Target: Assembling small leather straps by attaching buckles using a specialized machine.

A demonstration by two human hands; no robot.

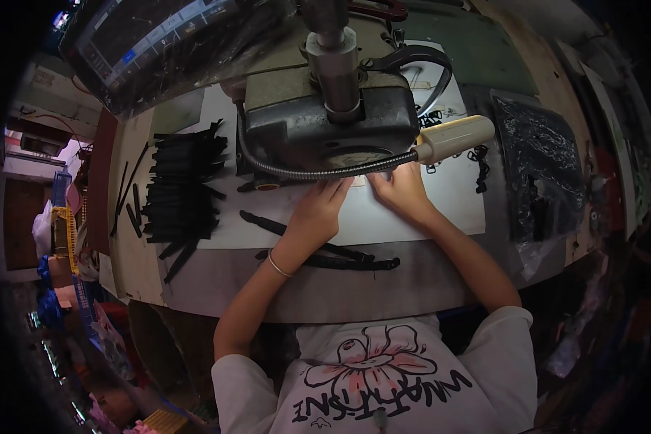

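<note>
My left hand (318, 212) and my right hand (401, 189) rest on the white table top (383, 224), fingertips reaching under the head of an industrial sewing machine (325, 123). What the fingers press there is hidden by the machine and its flexible lamp arm (325, 172). A black strap (267, 223) runs under my left hand, and another black strap (354, 262) lies by my left wrist, which wears a thin bangle. The cream lamp head (456, 137) sits just above my right hand.
A pile of cut black straps (184, 192) lies to the left, with a few loose ones beside it. Small black buckles (479, 163) and a black plastic bag (542, 170) are to the right. A plastic-covered panel (159, 43) stands at back left.
</note>
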